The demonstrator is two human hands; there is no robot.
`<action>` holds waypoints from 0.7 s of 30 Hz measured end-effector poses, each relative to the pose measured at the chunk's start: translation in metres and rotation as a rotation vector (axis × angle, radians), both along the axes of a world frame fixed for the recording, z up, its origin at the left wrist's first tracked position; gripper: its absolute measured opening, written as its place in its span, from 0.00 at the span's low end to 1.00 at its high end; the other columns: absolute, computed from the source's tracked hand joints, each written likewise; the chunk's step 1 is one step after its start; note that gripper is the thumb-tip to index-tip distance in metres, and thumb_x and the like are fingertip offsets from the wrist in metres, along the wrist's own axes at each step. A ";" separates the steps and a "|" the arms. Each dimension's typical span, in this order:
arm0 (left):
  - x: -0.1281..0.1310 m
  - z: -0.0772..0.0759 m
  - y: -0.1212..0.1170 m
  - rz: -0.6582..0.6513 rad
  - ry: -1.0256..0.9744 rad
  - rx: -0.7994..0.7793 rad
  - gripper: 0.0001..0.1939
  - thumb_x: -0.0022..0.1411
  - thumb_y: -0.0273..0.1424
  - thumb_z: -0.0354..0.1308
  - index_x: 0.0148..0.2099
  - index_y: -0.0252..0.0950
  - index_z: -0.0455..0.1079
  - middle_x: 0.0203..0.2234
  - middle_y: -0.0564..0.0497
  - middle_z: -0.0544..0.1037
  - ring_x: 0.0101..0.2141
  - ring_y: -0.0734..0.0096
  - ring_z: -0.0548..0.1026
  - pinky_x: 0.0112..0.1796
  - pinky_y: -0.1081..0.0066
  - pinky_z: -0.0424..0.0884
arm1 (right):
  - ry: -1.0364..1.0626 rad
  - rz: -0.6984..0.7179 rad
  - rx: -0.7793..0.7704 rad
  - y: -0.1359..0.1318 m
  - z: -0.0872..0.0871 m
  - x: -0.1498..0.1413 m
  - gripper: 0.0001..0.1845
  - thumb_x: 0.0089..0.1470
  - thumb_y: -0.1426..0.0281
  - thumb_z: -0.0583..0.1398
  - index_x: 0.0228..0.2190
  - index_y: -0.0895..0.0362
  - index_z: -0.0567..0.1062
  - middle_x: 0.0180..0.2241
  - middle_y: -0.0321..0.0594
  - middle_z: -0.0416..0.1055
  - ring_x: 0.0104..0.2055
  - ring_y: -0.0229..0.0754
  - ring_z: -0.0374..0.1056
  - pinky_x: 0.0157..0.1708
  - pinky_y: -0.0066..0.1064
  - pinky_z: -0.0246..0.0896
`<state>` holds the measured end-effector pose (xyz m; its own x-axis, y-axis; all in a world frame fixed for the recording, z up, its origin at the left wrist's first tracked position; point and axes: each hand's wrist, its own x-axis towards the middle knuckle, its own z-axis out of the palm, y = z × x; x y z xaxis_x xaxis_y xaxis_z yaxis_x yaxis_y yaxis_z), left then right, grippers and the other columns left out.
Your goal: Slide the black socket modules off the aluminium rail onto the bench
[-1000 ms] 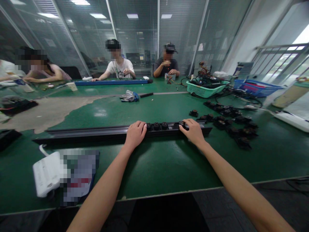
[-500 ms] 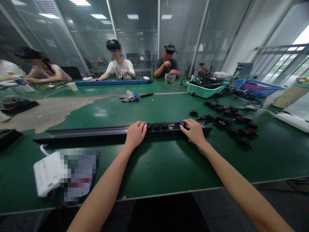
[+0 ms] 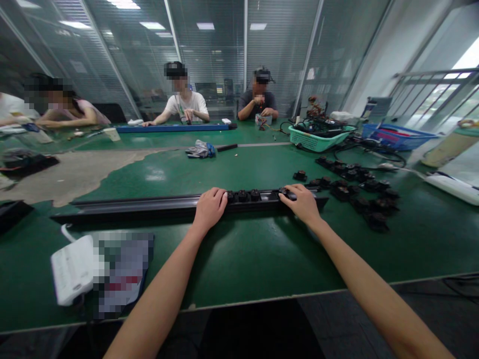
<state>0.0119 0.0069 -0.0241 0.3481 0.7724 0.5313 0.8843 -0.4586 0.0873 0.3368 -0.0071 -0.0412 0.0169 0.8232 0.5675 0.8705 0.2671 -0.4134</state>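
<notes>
A long black channel rail [image 3: 149,207] lies across the green table in front of me. Small black socket-like modules [image 3: 242,195] sit in its channel, right of my left hand [image 3: 210,209]. That hand is closed over the rail, its fingertips by the leftmost visible module. Farther right, my right hand [image 3: 301,203] pinches another black module [image 3: 282,191] at the channel; my fingers partly cover it. Bare channel shows between this module and the others. Several loose modules of similar look [image 3: 352,187] are spread on the table beyond the rail's right end.
A green basket [image 3: 318,139] of cables and a blue basket [image 3: 400,137] stand at the back right. Grey gloves [image 3: 201,149] lie mid-table. A white box-shaped device [image 3: 73,269] is near left. Several people sit opposite, one by a blue rail [image 3: 175,127].
My hands, the rail and the modules stay nearly still; my right hand shifts very slightly right. Across the table, a co-worker's hand lowers toward the blue rail.
</notes>
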 end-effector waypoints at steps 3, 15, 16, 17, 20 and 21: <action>0.000 0.001 0.000 0.003 -0.005 -0.004 0.20 0.75 0.37 0.40 0.49 0.37 0.72 0.44 0.44 0.77 0.44 0.60 0.74 0.47 0.62 0.68 | 0.002 -0.001 -0.007 0.000 0.001 0.000 0.22 0.57 0.55 0.59 0.45 0.58 0.80 0.46 0.50 0.75 0.47 0.53 0.71 0.52 0.45 0.64; 0.000 0.000 -0.001 -0.002 -0.006 -0.004 0.20 0.75 0.37 0.39 0.49 0.37 0.72 0.44 0.44 0.77 0.44 0.61 0.74 0.47 0.62 0.69 | -0.020 0.002 -0.017 0.001 0.001 0.004 0.20 0.57 0.57 0.58 0.43 0.57 0.80 0.46 0.49 0.76 0.47 0.53 0.71 0.51 0.45 0.64; -0.001 0.000 -0.001 -0.003 -0.005 -0.003 0.20 0.75 0.37 0.39 0.49 0.38 0.72 0.44 0.44 0.77 0.44 0.61 0.75 0.47 0.62 0.69 | -0.018 0.002 -0.018 0.001 0.002 0.004 0.20 0.57 0.57 0.57 0.43 0.57 0.79 0.46 0.49 0.76 0.47 0.53 0.71 0.51 0.45 0.64; -0.001 0.000 -0.001 -0.003 -0.004 -0.002 0.20 0.75 0.37 0.39 0.49 0.38 0.72 0.44 0.44 0.77 0.44 0.61 0.75 0.47 0.62 0.69 | -0.016 0.004 -0.018 0.001 0.002 0.004 0.20 0.57 0.57 0.57 0.42 0.57 0.79 0.46 0.49 0.76 0.47 0.53 0.71 0.51 0.46 0.64; -0.001 0.001 -0.001 -0.002 -0.005 0.001 0.20 0.75 0.37 0.39 0.49 0.39 0.72 0.44 0.45 0.77 0.43 0.61 0.75 0.47 0.62 0.69 | -0.008 0.002 -0.009 0.001 0.002 0.004 0.20 0.57 0.57 0.57 0.42 0.57 0.79 0.46 0.50 0.76 0.47 0.54 0.71 0.51 0.46 0.64; -0.001 0.001 -0.002 -0.001 -0.007 -0.001 0.20 0.75 0.37 0.39 0.49 0.38 0.72 0.44 0.45 0.77 0.43 0.61 0.75 0.47 0.62 0.69 | -0.008 0.000 -0.006 0.001 0.001 0.004 0.20 0.57 0.57 0.58 0.42 0.58 0.79 0.45 0.51 0.76 0.47 0.54 0.71 0.51 0.45 0.64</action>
